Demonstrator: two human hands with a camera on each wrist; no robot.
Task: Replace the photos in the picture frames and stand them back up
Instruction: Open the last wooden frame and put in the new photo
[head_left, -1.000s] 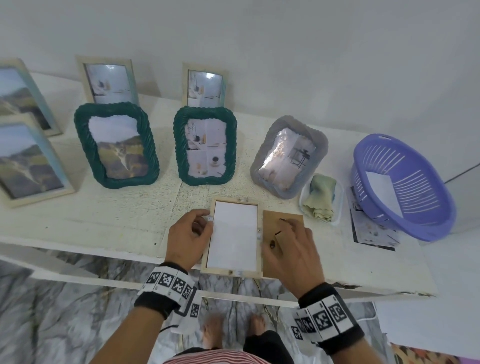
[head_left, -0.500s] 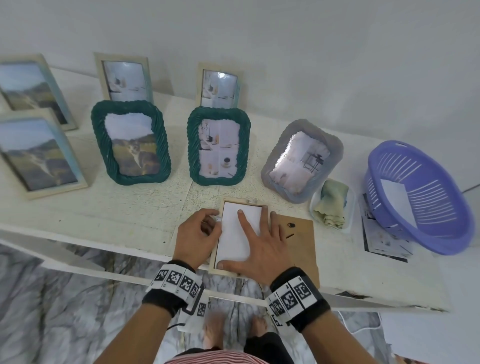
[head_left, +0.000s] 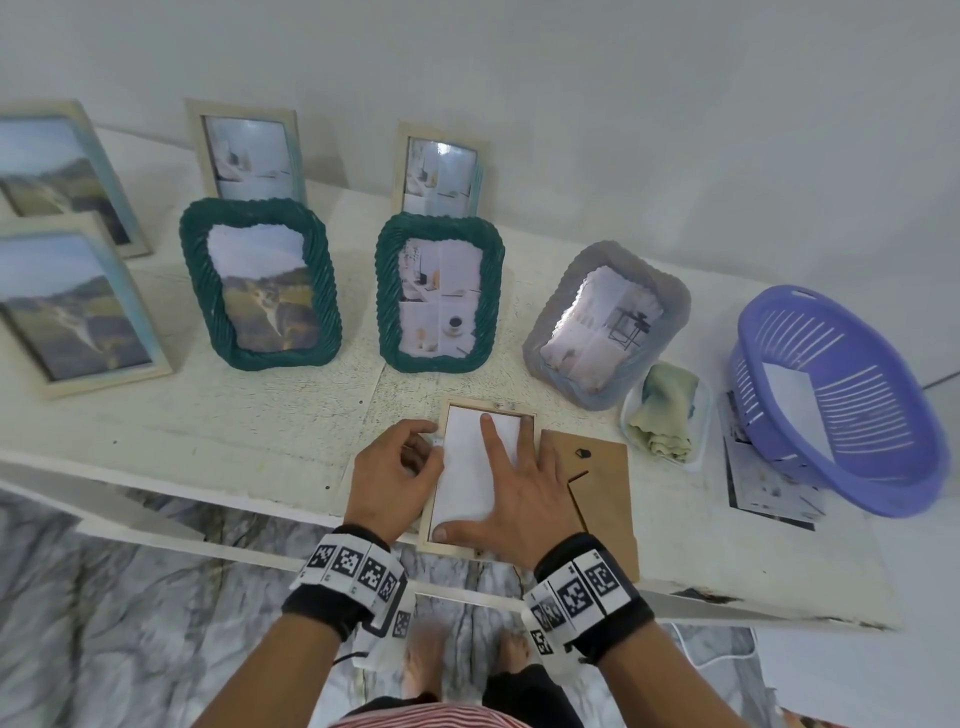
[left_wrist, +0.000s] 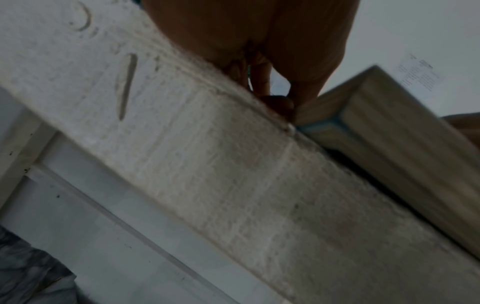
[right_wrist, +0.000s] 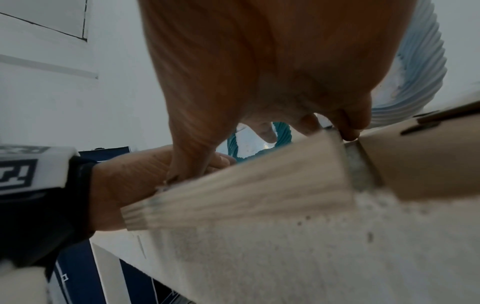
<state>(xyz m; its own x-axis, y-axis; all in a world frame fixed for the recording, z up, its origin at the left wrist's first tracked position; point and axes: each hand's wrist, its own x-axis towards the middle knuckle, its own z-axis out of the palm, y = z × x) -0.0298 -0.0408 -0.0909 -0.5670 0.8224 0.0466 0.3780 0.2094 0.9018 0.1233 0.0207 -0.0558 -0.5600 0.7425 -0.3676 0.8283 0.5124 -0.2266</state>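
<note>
A pale wooden frame (head_left: 485, 403) lies face down at the table's front edge, with a white photo back (head_left: 462, 483) inside it. My right hand (head_left: 514, 488) lies flat on that photo, fingers spread and straight. My left hand (head_left: 397, 467) grips the frame's left edge with curled fingers and thumb. The brown backing board (head_left: 605, 499) lies flat just right of the frame. The left wrist view shows fingers (left_wrist: 272, 88) against the frame's corner (left_wrist: 376, 133). In the right wrist view the palm (right_wrist: 259, 72) sits over the frame (right_wrist: 246, 185), beside the board (right_wrist: 428, 154).
Two green frames (head_left: 260, 283) (head_left: 440, 293) and a grey frame (head_left: 605, 325) stand behind, with pale frames further back and left. At the right are a folded cloth (head_left: 665, 415), loose photos (head_left: 763, 483) and a purple basket (head_left: 836, 400). The frame overhangs the table's front edge (head_left: 234, 483).
My right hand left the backing board and came down flat on the white photo in the frame. The left hand stayed at the frame's left edge.
</note>
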